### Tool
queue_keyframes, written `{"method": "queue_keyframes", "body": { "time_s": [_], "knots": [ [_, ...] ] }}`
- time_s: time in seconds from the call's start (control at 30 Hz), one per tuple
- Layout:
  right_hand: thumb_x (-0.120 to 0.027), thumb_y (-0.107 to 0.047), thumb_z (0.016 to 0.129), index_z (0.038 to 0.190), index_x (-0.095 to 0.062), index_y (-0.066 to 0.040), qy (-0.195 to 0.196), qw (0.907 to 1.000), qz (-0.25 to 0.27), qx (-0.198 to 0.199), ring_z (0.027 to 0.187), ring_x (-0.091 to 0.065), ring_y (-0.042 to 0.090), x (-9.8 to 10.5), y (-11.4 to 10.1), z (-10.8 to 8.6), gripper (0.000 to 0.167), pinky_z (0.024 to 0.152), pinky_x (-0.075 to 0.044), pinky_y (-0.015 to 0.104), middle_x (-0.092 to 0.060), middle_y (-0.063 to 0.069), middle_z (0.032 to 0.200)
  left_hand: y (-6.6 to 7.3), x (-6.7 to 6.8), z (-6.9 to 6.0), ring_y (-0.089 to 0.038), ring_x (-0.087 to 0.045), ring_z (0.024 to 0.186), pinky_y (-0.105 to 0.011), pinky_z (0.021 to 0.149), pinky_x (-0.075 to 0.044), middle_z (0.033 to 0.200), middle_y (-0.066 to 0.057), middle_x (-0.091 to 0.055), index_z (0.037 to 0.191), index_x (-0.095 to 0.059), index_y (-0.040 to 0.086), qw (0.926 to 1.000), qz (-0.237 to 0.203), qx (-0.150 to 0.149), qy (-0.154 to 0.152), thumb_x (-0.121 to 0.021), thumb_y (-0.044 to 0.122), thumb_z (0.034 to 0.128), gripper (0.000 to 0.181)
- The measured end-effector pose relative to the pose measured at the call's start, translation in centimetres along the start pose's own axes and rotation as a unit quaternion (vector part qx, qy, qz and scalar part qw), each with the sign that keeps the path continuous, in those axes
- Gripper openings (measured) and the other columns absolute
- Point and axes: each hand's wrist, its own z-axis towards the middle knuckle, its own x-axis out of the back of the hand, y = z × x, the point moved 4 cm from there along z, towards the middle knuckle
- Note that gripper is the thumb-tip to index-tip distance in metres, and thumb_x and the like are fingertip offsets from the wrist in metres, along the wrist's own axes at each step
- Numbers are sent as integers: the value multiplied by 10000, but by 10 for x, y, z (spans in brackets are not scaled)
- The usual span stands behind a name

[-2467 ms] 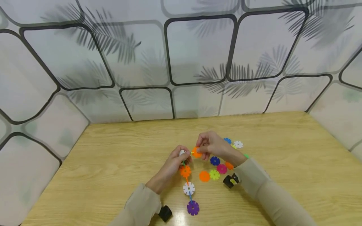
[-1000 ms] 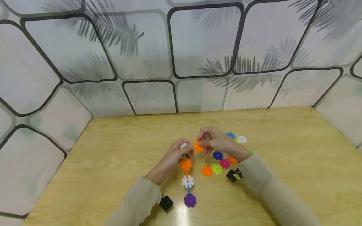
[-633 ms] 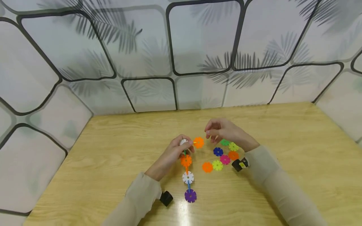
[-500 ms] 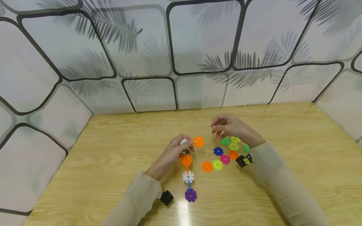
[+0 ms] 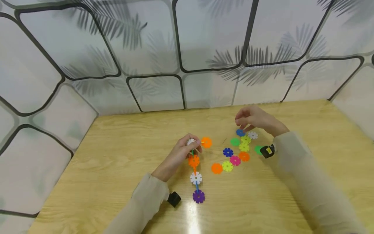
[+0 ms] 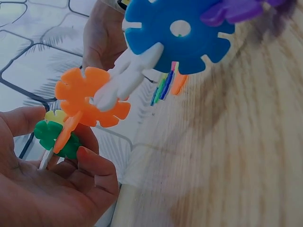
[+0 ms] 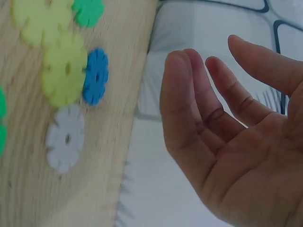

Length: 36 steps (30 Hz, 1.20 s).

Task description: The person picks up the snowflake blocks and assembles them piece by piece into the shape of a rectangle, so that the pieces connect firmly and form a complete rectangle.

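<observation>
My left hand (image 5: pixel 187 148) pinches a white notched disc (image 5: pixel 191 142) at the top of a chain of interlocking plastic discs. From it the chain runs toward me through an orange disc (image 5: pixel 193 160), a white disc (image 5: pixel 196 177) and a purple disc (image 5: pixel 198 196); a blue disc (image 6: pixel 180 30) joins the last two. Another orange disc (image 5: pixel 206 142) sticks out to the right of the held disc on a yellow one. My right hand (image 5: pixel 257 118) holds nothing, fingers loosely bent, just above a loose blue disc (image 5: pixel 241 132) and a loose white disc (image 5: pixel 253 135).
Loose discs lie on the wooden table (image 5: pixel 131 156) to the right of the chain, among them a dark blue disc (image 5: pixel 228 152), a pink disc (image 5: pixel 235 160), a green disc (image 5: pixel 235 142) and several yellow and orange ones. A patterned wall (image 5: pixel 210 87) stands behind the table.
My right hand has let go of the orange disc, which stays attached to the chain, and has moved right and away over the loose discs. The left hand keeps its hold.
</observation>
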Motion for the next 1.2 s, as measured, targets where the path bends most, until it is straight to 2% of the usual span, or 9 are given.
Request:
{"method": "queue_keyframes", "body": {
  "time_s": [0.2,0.57,0.7,0.87,1.07,1.2],
  "knots": [
    [-613,-106,1011,1152,-566,105,29,9995,-274,-124,914,-626,317,16,8,-4,259,823,-575,442,-645,188,1044,2,-4,1,-299,-590,934,-322,764,-388,950,-55,-634,1126,-545,67,10000,6,-14,-37,-480,268,1077,216],
    [-602,-73,993,1132,-591,134,-52,9981,-482,-388,822,-628,264,20,24,7,249,769,-579,395,-669,160,940,3,-3,0,-241,-576,885,-307,736,-380,928,-26,-635,1116,-549,72,10000,-88,-3,-10,-496,248,1073,189],
    [-614,-54,975,1085,-608,127,-247,9977,-478,-419,713,-564,185,16,25,11,211,669,-539,316,-631,89,806,2,-2,1,-253,-582,886,-303,732,-378,918,-24,-636,1107,-550,73,9999,-139,19,-8,-499,240,1071,179],
    [-621,-33,967,1101,-590,142,-624,9948,-545,-599,579,-407,134,12,26,14,222,551,-408,265,-536,47,692,1,-2,1,-266,-591,898,-312,748,-385,925,-35,-636,1112,-550,72,9999,-156,64,-17,-498,254,1075,193],
    [-692,-15,878,1131,-588,105,-1315,9829,-949,-871,570,-397,111,12,28,22,299,548,-373,240,-564,33,732,0,-2,2,-239,-589,881,-303,738,-387,918,-27,-642,1110,-555,75,9999,-141,92,-14,-507,245,1070,181],
    [-698,1,862,1130,-600,55,-1601,9771,-955,-1028,583,-392,110,13,28,27,290,555,-362,238,-540,18,687,-1,-3,3,-224,-586,873,-297,729,-388,914,-23,-643,1104,-554,75,9999,-92,98,-7,-506,238,1070,173]
  ]
}}
